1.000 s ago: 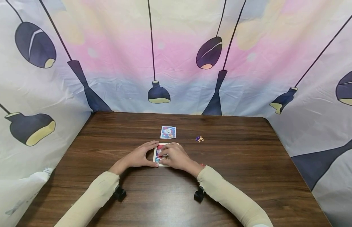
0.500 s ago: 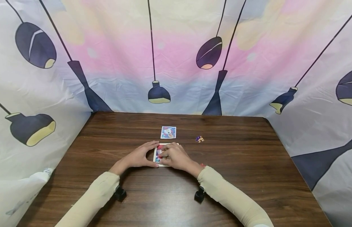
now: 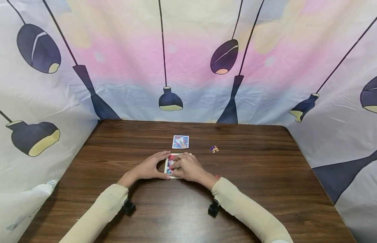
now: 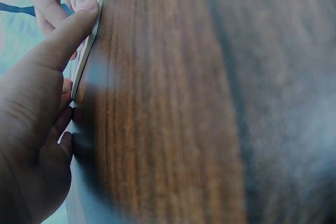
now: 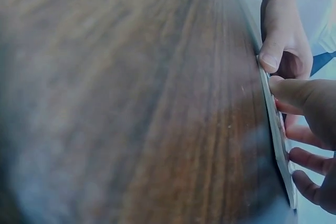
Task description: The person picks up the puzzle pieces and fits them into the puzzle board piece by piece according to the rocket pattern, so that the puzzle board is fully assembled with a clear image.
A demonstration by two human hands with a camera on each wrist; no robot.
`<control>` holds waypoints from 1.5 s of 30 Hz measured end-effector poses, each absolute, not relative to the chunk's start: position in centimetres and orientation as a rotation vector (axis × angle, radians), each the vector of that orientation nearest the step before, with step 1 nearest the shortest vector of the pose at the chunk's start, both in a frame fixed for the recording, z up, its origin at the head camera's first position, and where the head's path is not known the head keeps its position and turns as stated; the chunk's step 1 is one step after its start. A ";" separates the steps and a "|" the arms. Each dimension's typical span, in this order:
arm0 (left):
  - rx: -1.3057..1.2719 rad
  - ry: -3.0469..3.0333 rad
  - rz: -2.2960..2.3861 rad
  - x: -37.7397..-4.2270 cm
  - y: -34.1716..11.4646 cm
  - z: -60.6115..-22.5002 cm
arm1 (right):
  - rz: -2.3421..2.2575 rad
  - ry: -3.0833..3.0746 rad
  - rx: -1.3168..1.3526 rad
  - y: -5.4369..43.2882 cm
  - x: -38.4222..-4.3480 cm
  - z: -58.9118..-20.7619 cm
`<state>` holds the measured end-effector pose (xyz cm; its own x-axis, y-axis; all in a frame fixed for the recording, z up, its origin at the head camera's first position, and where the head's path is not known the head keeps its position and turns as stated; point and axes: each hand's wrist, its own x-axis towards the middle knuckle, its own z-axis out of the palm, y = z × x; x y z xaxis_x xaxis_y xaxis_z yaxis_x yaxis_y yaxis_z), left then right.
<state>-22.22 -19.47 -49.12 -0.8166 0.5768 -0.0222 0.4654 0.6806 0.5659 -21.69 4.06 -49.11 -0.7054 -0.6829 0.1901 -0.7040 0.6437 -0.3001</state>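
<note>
A small jigsaw puzzle board [image 3: 167,168] with a pale border and a red and blue picture lies flat on the table. My left hand [image 3: 149,167] spans its left side, thumb at the near corner and fingers at the far corner, gripping it. Over the middle and right of the board is my right hand [image 3: 188,167], bent fingers and thumb touching its surface and hiding much of the picture. In the right wrist view several right fingertips [image 5: 299,153] meet the board's face. I cannot tell whether they pinch a piece.
A printed picture card [image 3: 180,141] lies just beyond the board. To its right are loose purple and orange puzzle pieces [image 3: 214,149]. A bit of red [image 3: 217,176] shows beside the right wrist. A patterned cloth [image 3: 194,50] hangs behind the wooden table [image 3: 252,162].
Both hands stay in place on the board. The right fingers shift very slightly over its surface; the card and loose pieces keep their places.
</note>
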 end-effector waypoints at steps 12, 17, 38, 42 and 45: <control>0.843 2.690 0.812 -22.2 -19.4 -49.4 | 0.773 -2.669 1.207 6.9 -22.5 -48.2; 0.824 2.690 0.803 -22.2 -19.5 -49.4 | 0.828 -2.637 1.201 9.3 -22.4 -47.9; 0.819 2.694 0.818 -22.2 -19.5 -49.1 | 0.734 -2.668 1.111 19.8 -19.3 -48.0; 0.824 2.689 0.820 -22.2 -19.5 -49.1 | 0.713 -2.669 1.115 20.8 -19.1 -48.5; 0.827 2.687 0.822 -22.2 -19.5 -49.1 | 0.708 -2.685 1.120 21.3 -18.8 -48.7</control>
